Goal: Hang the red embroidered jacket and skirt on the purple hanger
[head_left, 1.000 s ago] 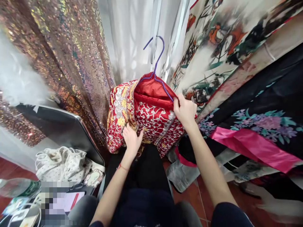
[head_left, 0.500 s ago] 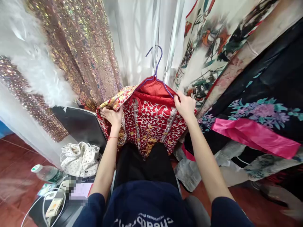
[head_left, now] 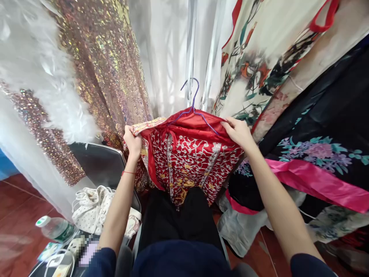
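Note:
A red garment with silver and gold embroidery and a shiny red lining is spread in front of my black-trousered knees. A purple wire hanger sits inside its neckline with the hook pointing up. My left hand is closed around the garment's left shoulder edge, the fingers curled over the cloth. Opposite, my right hand pinches the upper right edge near the hanger's arm. Between both hands the top edge is pulled wide, showing the lining.
Sequined dresses and white feathers hang at left, a floral cream dress and black dress at right. A black chair, spotted white cloth bag, water bottle and white cable are at lower left.
My left hand has closed over the garment's edge, where its fingers lay flatter before. My right hand has moved outward, widening the spread. Garment and hanger appear lower in view.

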Available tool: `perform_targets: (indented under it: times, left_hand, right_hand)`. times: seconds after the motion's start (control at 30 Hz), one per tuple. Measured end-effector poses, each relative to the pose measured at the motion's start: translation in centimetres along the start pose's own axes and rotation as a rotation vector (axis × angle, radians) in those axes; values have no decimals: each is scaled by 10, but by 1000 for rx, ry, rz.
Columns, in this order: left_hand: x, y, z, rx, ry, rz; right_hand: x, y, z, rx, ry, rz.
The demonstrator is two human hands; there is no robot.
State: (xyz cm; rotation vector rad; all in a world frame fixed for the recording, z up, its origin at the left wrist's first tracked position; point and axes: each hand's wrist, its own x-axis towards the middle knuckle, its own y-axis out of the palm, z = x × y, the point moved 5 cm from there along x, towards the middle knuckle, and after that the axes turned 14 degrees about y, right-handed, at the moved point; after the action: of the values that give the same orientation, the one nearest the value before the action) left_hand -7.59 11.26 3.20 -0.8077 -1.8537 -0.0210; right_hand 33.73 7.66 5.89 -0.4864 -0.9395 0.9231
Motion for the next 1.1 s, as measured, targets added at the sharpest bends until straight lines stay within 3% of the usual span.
perform_targets:
  times: [0.1,0.2,0.33,0.4,0.47,0.57,0.6,0.67,0.77,0.83,0.97,1.1]
  left_hand:
    - [36,0,-12,7,64,-90]
    - [53,15,-8,-15,96,76]
    - [38,36,14,26,78,472]
    - [28,38,19,128,76,603]
    - [26,31,19,279,35,613]
    - [38,8,8,472,-11,471]
    - [44,1,2,512,-1,419]
    - [57,-9,-8,561,45,326]
    - [73,1,-22,540,170,298]
    - [74,22,-24,498,219,420]
    - [57,60,-12,446,88,794]
    - [38,64,9,427,-38,887]
  right_hand:
    - [2,-15,1,72,110,-176]
    - [-1,-5,-2,125,110,-158]
    - [-1,21,-14,203,38,103]
    - [-2,26,-18,307,39,244]
    - [-6,27,-15,417,51,461]
    - [-20,22,-4,504,48,802]
    - [-22,18,-2,513,42,853]
    - [-21,9,-1,566,32,782]
    - [-9,-8,-13,750,43,375]
    - [-8,-11,-23,808,54,199]
    - [-23,-1,-34,567,17,168]
    - [-48,2,-41,493,53,-45]
